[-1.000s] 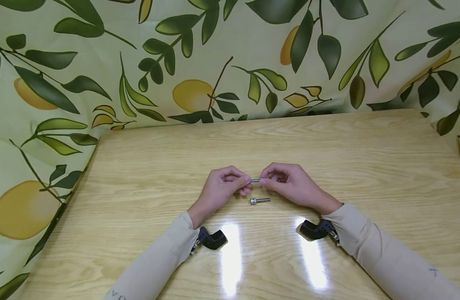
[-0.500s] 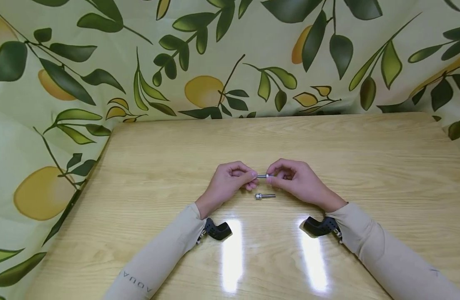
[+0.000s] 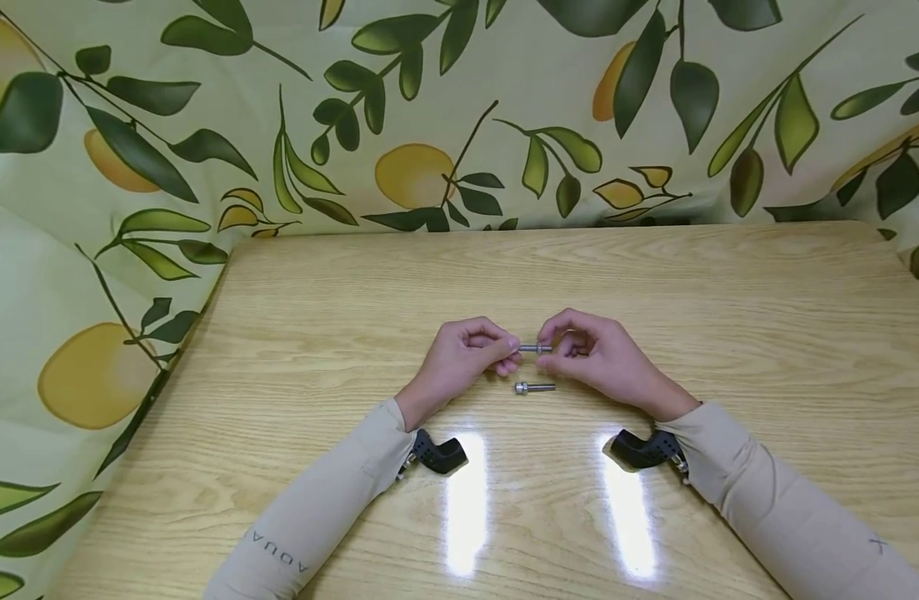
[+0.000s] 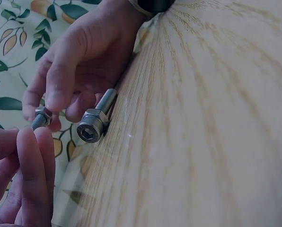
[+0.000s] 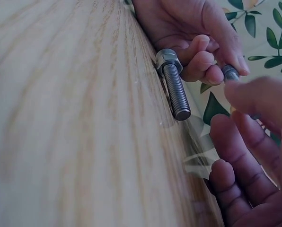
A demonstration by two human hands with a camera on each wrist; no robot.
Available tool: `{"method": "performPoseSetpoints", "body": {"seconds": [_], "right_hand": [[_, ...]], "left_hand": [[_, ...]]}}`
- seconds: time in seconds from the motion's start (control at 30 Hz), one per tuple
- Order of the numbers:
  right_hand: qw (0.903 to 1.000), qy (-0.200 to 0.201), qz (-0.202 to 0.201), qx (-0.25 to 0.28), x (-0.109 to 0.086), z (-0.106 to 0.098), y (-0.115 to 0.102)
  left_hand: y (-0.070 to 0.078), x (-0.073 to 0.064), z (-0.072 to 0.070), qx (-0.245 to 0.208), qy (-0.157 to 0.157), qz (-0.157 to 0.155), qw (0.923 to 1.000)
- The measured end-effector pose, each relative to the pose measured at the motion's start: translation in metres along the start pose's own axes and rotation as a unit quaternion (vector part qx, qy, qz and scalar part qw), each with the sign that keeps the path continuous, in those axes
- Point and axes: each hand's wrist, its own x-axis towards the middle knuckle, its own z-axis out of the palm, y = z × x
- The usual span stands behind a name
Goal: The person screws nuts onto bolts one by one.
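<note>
In the head view my left hand [image 3: 466,354] pinches one end of a metal bolt [image 3: 528,348] between thumb and fingers, hiding its head. A hex nut [image 3: 540,349] sits on the shank, whose tip sticks out beyond it. My right hand [image 3: 597,354] has its thumb and index finger curled round this nut; the head view shows a small gap there, while the left wrist view has the thumb at the nut [image 4: 42,114]. Just below the hands a second bolt [image 3: 537,387] lies on the table, with a nut close to its socket head [image 4: 89,130].
The wood-grain table [image 3: 339,317] spreads out under both hands. Behind it and at the left hangs a leaf-and-fruit patterned cloth [image 3: 279,50]. Black wrist devices [image 3: 440,454] hang below both forearms, and two bright reflections lie on the tabletop.
The nut, hidden in my right fingers at first, now shows on the bolt. My right thumb and index finger have spread slightly apart. The head view has shifted a little; the second bolt still lies there.
</note>
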Motion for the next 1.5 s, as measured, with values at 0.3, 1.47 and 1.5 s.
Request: {"method": "performPoseSetpoints", "body": {"seconds": [0.3,1.47,1.5], "right_hand": [[0.9998,0.007,-0.003,-0.016,0.0008,0.0009,0.0000],[0.9994,0.010,0.004,-0.032,0.0026,0.0018,0.0014],[0.9994,0.009,0.008,-0.033,0.0027,0.0020,0.0011]], "left_hand": [[-0.0020,0.0007,-0.0007,-0.001,-0.002,0.002,1.0000],[-0.0013,0.0020,-0.0012,-0.007,-0.004,-0.004,1.0000],[-0.0013,0.0019,-0.0014,-0.008,-0.005,-0.005,0.9999]]}}
